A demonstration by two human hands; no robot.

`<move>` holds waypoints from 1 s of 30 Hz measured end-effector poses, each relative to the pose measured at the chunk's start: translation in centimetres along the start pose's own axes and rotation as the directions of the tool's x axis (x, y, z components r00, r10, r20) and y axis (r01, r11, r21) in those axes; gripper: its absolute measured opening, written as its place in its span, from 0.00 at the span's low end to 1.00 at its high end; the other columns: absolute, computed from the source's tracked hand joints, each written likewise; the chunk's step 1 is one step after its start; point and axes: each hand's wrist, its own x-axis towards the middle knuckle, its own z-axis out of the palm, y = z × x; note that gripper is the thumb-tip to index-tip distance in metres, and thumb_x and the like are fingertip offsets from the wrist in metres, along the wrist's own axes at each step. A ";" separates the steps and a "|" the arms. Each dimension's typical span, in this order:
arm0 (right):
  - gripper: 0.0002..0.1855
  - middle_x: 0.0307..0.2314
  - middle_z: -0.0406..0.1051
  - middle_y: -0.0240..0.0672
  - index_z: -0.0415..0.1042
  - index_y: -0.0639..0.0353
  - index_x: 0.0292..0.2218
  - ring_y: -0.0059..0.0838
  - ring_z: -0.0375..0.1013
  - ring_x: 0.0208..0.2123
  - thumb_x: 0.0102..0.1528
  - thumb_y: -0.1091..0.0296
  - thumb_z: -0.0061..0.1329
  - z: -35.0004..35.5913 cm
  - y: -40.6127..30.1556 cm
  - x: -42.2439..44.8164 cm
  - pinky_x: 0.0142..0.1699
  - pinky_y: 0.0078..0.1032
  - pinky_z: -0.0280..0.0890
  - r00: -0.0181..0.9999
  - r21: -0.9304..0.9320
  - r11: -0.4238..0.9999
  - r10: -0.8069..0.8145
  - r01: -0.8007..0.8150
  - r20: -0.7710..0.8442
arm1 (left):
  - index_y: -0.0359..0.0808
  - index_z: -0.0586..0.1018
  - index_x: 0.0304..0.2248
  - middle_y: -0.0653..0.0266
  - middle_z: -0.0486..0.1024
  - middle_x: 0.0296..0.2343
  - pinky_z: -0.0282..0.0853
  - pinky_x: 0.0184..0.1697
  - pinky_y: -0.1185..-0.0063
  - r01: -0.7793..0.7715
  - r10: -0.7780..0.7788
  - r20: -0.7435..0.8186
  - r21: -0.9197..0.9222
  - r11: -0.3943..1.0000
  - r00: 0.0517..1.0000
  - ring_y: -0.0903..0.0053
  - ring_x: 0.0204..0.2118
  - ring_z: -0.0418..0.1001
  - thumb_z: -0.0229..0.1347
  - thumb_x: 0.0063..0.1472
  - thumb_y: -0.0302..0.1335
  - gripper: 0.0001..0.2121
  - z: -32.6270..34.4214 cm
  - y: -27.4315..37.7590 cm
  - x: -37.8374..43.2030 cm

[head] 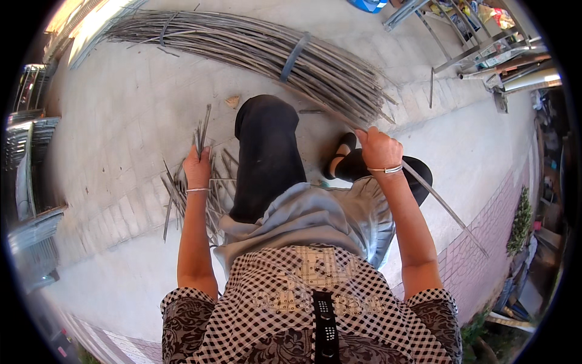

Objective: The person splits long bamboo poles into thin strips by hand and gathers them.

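Note:
My left hand (197,167) is closed around a few short, thin sticks (203,129) that point up and away from me. Below and beside it, more loose sticks (218,186) lie in a pile on the ground, partly hidden by my forearm and leg. In my right hand (381,148) is one long, thin rod (436,194); it slants from the large bundle down past my right knee to the lower right. That large bundle of long sticks (241,43) lies across the ground in front of me, bound by a dark band (294,57) and a thinner tie (168,28).
A metal frame (475,57) with pipes and mixed items stands at the upper right, near a blue object (369,4). Corrugated metal sheets (38,227) line the left side. A dry leaf (232,101) and a short stick (311,111) lie near my knee. Green plants (519,223) grow at the right.

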 end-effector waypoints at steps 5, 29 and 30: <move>0.21 0.14 0.69 0.40 0.66 0.56 0.20 0.42 0.71 0.17 0.52 0.48 0.44 -2.0 -5.3 4.4 0.21 0.35 0.65 0.991 0.193 0.973 -0.131 0.129 -0.003 | 0.32 0.72 0.31 0.54 0.71 0.28 0.64 0.30 0.74 -0.384 0.384 0.012 0.072 0.920 0.923 0.61 0.28 0.68 0.52 0.56 0.27 0.07 -1.6 14.0 5.3; 0.25 0.25 0.70 0.40 0.68 0.58 0.26 0.46 0.69 0.32 0.52 0.42 0.42 1.2 2.2 10.4 0.36 0.40 0.64 0.946 0.305 0.935 -0.251 0.182 0.206 | 0.37 0.68 0.29 0.57 0.67 0.18 0.61 0.26 0.72 -0.339 0.233 0.398 0.222 0.914 0.887 0.62 0.22 0.66 0.50 0.58 0.36 0.11 -2.0 9.7 13.8; 0.25 0.25 0.70 0.41 0.68 0.58 0.26 0.46 0.69 0.32 0.52 0.41 0.41 2.1 2.2 10.4 0.35 0.40 0.63 0.946 0.290 0.939 -0.250 0.184 0.209 | 0.37 0.69 0.30 0.56 0.69 0.19 0.62 0.27 0.71 -0.284 0.154 0.454 0.232 0.931 0.877 0.59 0.23 0.68 0.50 0.58 0.37 0.11 -2.0 8.8 14.0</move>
